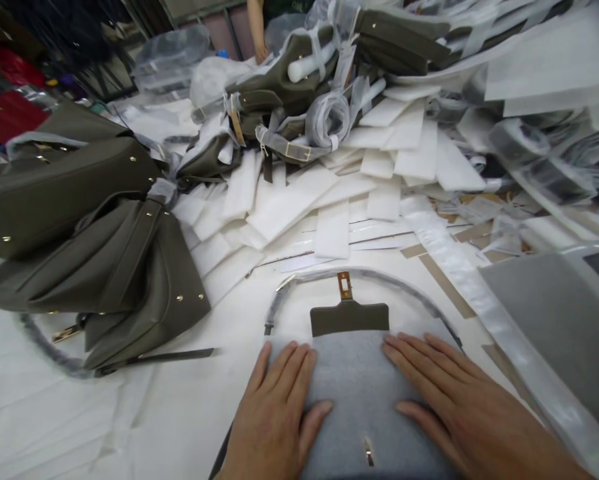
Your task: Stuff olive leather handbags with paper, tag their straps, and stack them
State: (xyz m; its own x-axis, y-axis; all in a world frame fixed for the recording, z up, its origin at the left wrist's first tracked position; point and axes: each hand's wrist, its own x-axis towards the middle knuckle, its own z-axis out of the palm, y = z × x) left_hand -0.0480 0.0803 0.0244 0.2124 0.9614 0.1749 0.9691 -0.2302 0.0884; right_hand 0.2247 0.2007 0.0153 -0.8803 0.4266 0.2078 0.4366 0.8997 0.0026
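Observation:
A handbag lies on the white table in front of me, its face covered by a grey sheet (349, 380). My left hand (282, 407) rests flat on the left part of the sheet, fingers stretched out. On the right part lies my right hand (444, 400), likewise flat with fingers extended. Beyond the sheet's far edge shows an olive flap (350, 319) with a gold clasp plate (344, 285). A wrapped handle (364, 272) arches around it. Near the bottom, a small metal fitting (368, 453) pokes through the sheet. The rest of the bag is hidden.
Olive handbags (129, 267) are piled at the left. White foam pieces (299, 200) lie scattered behind, with more wrapped bags (299, 73) beyond. A grey panel (554, 320) and a plastic strip (459, 287) lie at right. Another person's arm (256, 30) shows at the back.

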